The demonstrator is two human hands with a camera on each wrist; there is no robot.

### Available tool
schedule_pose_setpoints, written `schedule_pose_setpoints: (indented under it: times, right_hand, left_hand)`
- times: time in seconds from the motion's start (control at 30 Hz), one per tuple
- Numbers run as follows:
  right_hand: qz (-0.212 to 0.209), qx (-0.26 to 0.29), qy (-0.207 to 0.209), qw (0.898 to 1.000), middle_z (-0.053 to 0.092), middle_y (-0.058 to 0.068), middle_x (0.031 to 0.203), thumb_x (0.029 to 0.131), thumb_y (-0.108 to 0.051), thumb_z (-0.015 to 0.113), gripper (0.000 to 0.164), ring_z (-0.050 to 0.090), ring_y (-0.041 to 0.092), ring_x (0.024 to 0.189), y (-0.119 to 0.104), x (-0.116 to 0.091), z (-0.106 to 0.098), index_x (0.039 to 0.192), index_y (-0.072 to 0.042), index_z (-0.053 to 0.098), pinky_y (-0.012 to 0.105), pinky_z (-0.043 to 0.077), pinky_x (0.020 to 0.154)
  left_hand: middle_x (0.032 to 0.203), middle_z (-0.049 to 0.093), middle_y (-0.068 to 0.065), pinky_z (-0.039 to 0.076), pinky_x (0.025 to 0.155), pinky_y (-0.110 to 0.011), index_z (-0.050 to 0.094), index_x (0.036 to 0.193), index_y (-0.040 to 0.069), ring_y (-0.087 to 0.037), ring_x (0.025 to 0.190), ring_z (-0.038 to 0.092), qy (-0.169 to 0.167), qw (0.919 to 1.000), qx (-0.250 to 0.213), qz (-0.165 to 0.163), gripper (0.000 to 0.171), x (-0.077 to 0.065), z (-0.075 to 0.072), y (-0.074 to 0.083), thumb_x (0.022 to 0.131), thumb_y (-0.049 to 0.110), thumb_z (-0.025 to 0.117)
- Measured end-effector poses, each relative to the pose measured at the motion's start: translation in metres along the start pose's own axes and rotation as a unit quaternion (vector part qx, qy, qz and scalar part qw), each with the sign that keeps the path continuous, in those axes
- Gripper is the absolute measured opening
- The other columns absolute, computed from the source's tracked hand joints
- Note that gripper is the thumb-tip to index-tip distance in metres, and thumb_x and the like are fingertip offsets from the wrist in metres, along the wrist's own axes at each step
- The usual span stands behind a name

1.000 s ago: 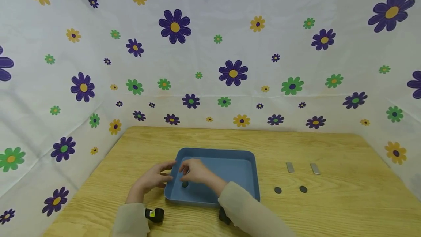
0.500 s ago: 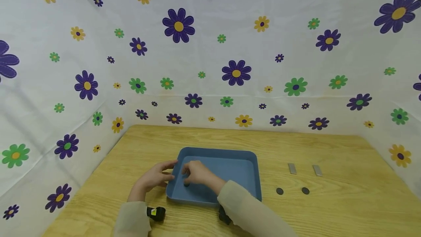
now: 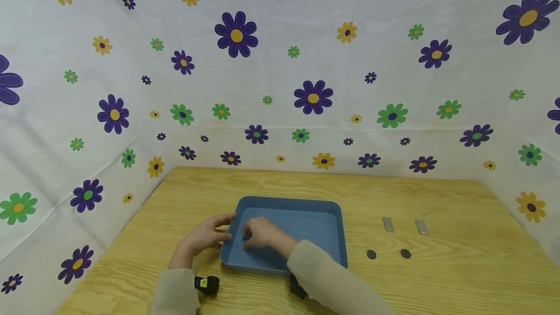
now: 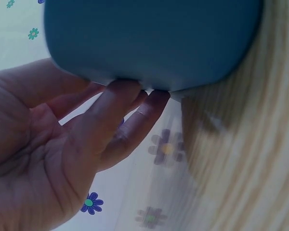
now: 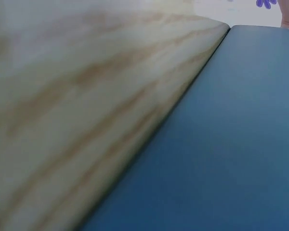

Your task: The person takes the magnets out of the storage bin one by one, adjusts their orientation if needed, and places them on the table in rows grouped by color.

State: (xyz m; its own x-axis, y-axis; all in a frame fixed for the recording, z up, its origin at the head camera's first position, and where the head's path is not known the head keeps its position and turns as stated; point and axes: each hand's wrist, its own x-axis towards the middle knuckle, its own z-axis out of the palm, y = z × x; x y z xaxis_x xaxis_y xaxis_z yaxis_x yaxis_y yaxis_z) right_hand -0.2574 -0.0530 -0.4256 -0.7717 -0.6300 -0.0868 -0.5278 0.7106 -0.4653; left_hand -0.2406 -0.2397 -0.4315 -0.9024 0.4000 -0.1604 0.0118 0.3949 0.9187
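Observation:
A blue rectangular tray [image 3: 302, 210] sits on the wooden table. My left hand [image 3: 205, 235] is at its left side, fingertips touching the outside wall. Seen close in the left wrist view, the slightly bent fingers [image 4: 111, 103] of that hand rest against the tray wall [image 4: 154, 43]. Inside the tray, near the left end, my right hand [image 3: 264, 232] reaches down with bent fingers. Its fingertips are mostly hidden, and the small dark disc that lay there is out of sight. In the right wrist view only the tray's long outer wall [image 5: 221, 134] and the table show.
Right of the tray lie two dark round discs [image 3: 371, 254] and two small grey rectangular plates [image 3: 388, 224] on the wooden table [image 3: 455, 261]. A flower-printed white cloth [image 3: 280, 72] surrounds the table at the back and sides.
My right hand has lowered over the dark disc in the tray, its fingers drawing together until the disc no longer shows. My left hand stays at the tray's side.

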Motion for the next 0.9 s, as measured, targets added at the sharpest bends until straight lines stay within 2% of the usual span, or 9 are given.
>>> schedule_pose_setpoints:
  times: [0.23,0.43,0.9]
  right_hand:
    - [-0.014,-0.006,-0.018,1.000,0.058,-0.008,0.074,0.070,-0.012,0.074,0.012,0.053,0.006,0.067,-0.0004,0.0000,0.0017,0.078,-0.015,0.065,0.021,0.043,0.060]
    - [-0.004,-0.010,-0.024,1.000,0.054,-0.007,0.071,0.071,-0.011,0.074,0.013,0.049,0.006,0.062,-0.0017,-0.0002,0.0021,0.077,-0.014,0.063,0.021,0.042,0.056]
    - [0.005,-0.009,-0.013,1.000,0.051,-0.007,0.065,0.072,-0.010,0.073,0.014,0.046,0.007,0.055,-0.0051,-0.0039,0.0018,0.070,-0.013,0.059,0.022,0.039,0.051]
  left_hand:
    - [0.135,0.027,-0.029,0.049,0.071,-0.041,0.027,0.137,-0.002,-0.045,0.114,0.038,0.002,1.0000,0.000,-0.001,0.056,-0.0008,0.0008,0.0004,0.085,0.000,0.051]
    - [0.135,0.027,-0.029,0.049,0.072,-0.041,0.028,0.137,-0.002,-0.044,0.114,0.038,0.004,1.0000,0.001,-0.005,0.057,-0.0006,0.0010,0.0006,0.085,0.001,0.051]
    - [0.135,0.028,-0.027,0.048,0.072,-0.042,0.029,0.137,-0.001,-0.044,0.114,0.038,0.008,1.0000,0.003,-0.005,0.057,0.0007,0.0001,-0.0016,0.085,0.002,0.053]
